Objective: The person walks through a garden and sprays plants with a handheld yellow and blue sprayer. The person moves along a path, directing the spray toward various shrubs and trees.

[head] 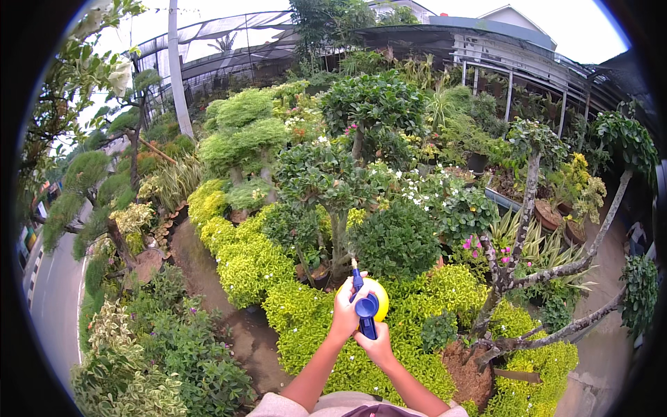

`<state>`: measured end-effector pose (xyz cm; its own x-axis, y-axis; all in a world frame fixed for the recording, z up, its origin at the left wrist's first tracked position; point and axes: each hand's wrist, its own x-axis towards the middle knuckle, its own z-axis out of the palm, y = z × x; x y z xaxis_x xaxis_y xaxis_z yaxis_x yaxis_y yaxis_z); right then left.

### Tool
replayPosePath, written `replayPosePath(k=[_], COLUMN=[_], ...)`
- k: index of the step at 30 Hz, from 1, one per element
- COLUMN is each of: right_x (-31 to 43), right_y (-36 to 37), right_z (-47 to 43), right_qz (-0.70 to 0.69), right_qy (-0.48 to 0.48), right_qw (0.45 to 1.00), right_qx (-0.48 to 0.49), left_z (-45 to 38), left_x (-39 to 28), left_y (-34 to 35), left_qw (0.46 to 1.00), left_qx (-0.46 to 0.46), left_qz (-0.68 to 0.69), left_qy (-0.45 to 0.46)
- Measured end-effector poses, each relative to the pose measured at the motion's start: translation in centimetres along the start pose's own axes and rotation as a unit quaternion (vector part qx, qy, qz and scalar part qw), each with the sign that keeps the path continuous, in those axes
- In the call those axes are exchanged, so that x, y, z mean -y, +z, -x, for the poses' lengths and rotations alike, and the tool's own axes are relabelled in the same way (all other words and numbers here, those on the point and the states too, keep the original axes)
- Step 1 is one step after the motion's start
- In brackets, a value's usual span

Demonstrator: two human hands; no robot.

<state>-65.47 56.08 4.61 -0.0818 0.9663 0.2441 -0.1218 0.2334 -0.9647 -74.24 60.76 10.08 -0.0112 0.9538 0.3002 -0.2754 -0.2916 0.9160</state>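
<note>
A hand-pump pressure sprayer [366, 306] with a blue head and a yellow bottle is held out in front of me. Its brass nozzle [354, 263] points away, towards the base of a clipped leafy tree [338, 234]. My left hand [345, 310] grips the sprayer around the front of its head, fingers partly hidden. Lower down, my right hand [378, 344] holds the blue rear end of the head. Right of the nozzle grows a rounded dark-green shrub [398, 245]. Yellow-green bushes [312, 313] spread below and around both hands.
A bare-branched potted tree [500, 284] reaches across the right side. To the left runs a dirt path [250, 333], with variegated shrubs [125, 359] beside it and a road [57, 281] beyond. A grey pole [178, 73] and a shade-net structure [510, 62] stand behind.
</note>
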Motion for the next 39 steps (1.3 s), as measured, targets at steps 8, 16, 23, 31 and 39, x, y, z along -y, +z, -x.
replayPosePath(k=[8,16,23,31,39], right_x=[0.1,-2.3,0.4,-3.8,-5.8], right_y=[2.5,4.1,6.0,7.4,7.7], right_z=[-1.0,-0.5,-2.3,-0.8,-1.2], right_qz=[-0.007,-0.060,0.000,-0.086,-0.019], right_qy=[0.090,0.135,0.009,0.208,0.078], right_qw=[0.996,0.989,1.000,0.974,0.993], right_qx=[-0.010,-0.031,0.003,-0.018,-0.090], left_z=[-1.4,-1.0,-2.1,-1.0,-2.3], left_x=[2.8,4.6,-1.3,7.6,3.8], left_y=[-3.4,-5.4,-6.0,-10.2,-8.8], left_qw=[0.998,0.988,0.999,0.993,0.995], left_qx=[-0.040,-0.051,0.005,-0.030,0.070], left_qz=[0.033,0.081,0.012,0.037,0.025], left_qy=[-0.048,-0.125,0.046,-0.107,-0.071])
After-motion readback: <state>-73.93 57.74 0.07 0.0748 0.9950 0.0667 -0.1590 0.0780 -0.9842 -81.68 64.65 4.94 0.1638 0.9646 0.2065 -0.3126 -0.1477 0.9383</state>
